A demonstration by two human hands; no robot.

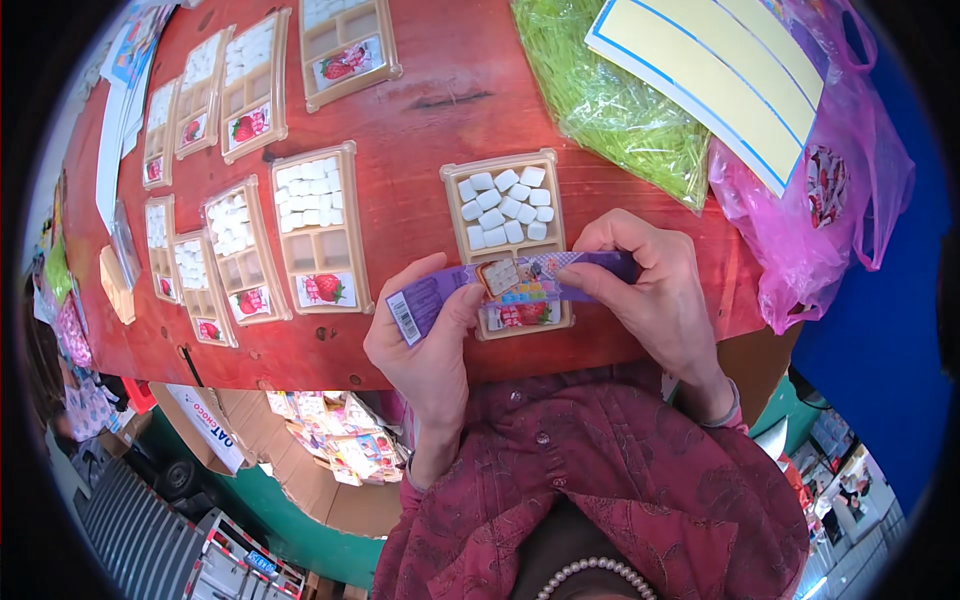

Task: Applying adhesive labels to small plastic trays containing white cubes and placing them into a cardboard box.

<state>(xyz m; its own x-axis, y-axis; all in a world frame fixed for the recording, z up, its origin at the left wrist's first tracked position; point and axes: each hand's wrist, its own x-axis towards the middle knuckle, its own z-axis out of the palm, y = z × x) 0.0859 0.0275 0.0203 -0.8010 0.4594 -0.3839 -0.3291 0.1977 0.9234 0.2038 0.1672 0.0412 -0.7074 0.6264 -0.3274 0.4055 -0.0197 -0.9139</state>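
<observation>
Stretched between my two hands is a long flat purple printed packet [520, 280], with a barcode at its left end and a food picture in the middle. My left hand [430, 335] pinches it near the barcode between thumb and fingers. Nearer its right end, my right hand [650, 290] grips it with thumb and index finger. Below the packet lies a beige compartment tray [549, 180] on the red table. White pillow-shaped pieces [510, 208] fill the tray's far compartment. A strawberry-printed sachet [525, 315] sits in its near end; the packet hides the middle compartments.
Several similar trays [318, 245] with white pieces and strawberry sachets stand on the red table [420, 180] to the left. At the far right are a clear bag of green shreds [610, 110], a yellow-and-blue card [710, 70] and a pink plastic bag [800, 260]. Below the table edge, a cardboard box [260, 430] holds colourful packets.
</observation>
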